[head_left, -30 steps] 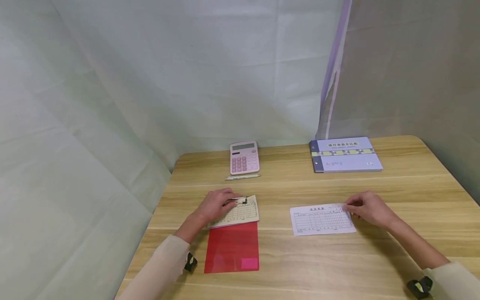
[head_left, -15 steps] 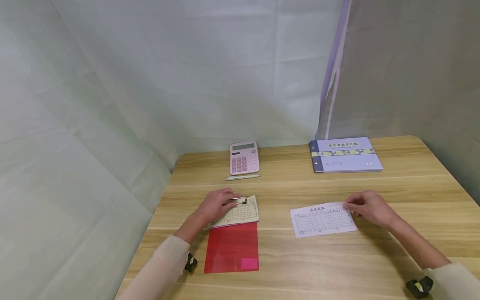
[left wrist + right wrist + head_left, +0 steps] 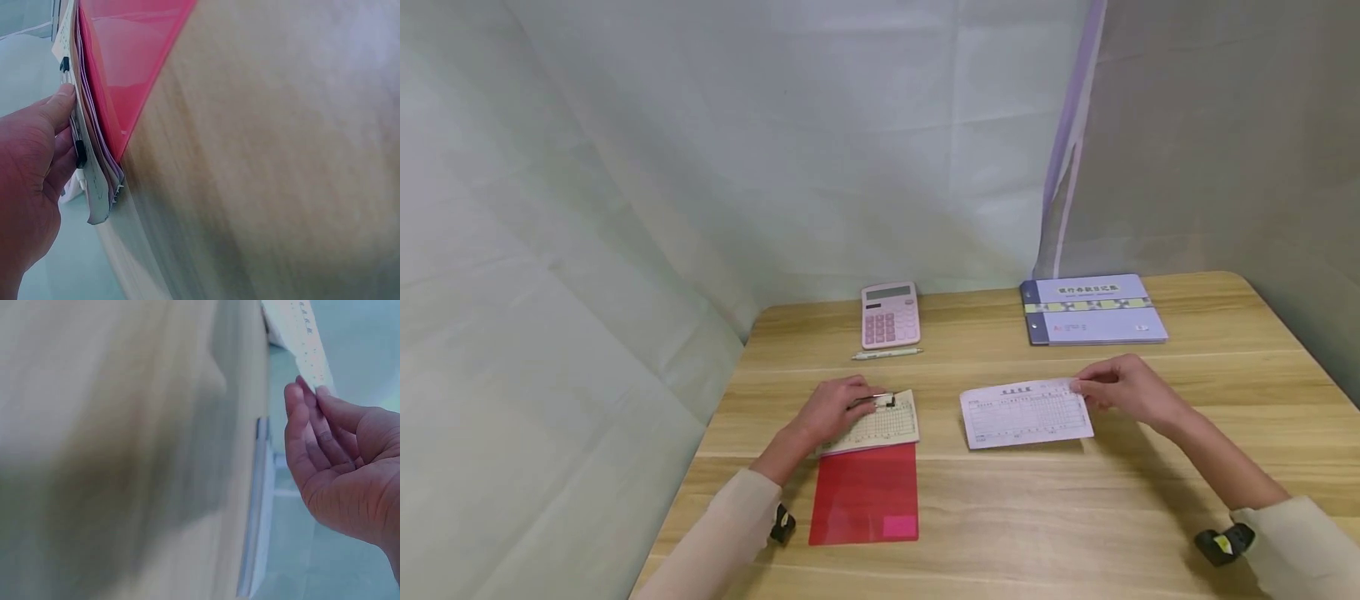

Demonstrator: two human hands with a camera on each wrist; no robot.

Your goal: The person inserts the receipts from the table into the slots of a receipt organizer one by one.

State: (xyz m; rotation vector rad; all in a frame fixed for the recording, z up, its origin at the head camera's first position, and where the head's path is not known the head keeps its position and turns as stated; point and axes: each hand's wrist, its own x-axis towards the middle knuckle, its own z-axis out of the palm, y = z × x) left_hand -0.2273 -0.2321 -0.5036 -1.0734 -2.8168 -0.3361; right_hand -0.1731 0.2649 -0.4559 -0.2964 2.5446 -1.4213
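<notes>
My right hand [image 3: 1131,390] pinches a white printed form [image 3: 1026,414] by its upper right corner. The form is raised off the table, with a shadow under it; the right wrist view shows its corner between thumb and fingers. At the left, my left hand [image 3: 835,412] grips the metal clip [image 3: 74,119] with black ends at the top of a red clip folder [image 3: 865,496]. Under the clip lies a stack of cream printed forms [image 3: 880,425], its edges slightly fanned in the left wrist view. My hand covers part of the clip and the stack's left side.
Behind the folder lie a pink calculator [image 3: 891,315] and a pale pen [image 3: 887,354]. A lilac account book [image 3: 1092,310] lies at the back right. Wooden table [image 3: 1037,517] stretches between and in front of the hands. Pale curtains [image 3: 880,150] hang behind.
The right hand has lifted the white form off the table and moved it left and slightly away from me. My left hand stays at the clip.
</notes>
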